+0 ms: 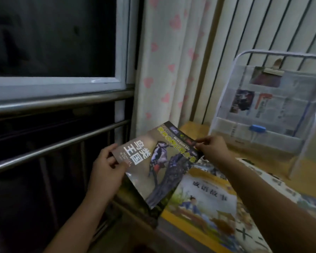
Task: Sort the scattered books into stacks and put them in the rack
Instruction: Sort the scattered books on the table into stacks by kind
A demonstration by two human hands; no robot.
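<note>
— Where is the glossy brown bird book with the woodpecker cover point(159, 161)?

— Held tilted above the wooden surface point(193, 127), between both hands. The left hand point(106, 172) has its grip curled round the book's left edge; the right hand point(212, 147) pinches the far right edge.

— And the other books?

— A yellow picture book with a seated figure in blue point(201, 199) lies flat on the surface under the bird book, with more printed covers beside it, partly hidden by the right forearm.

— The rack?

— The white wire-framed rack with clear pockets point(263, 114) stands upright at the back right, papers in its pockets, by the heart-patterned curtain point(168, 61).
</note>
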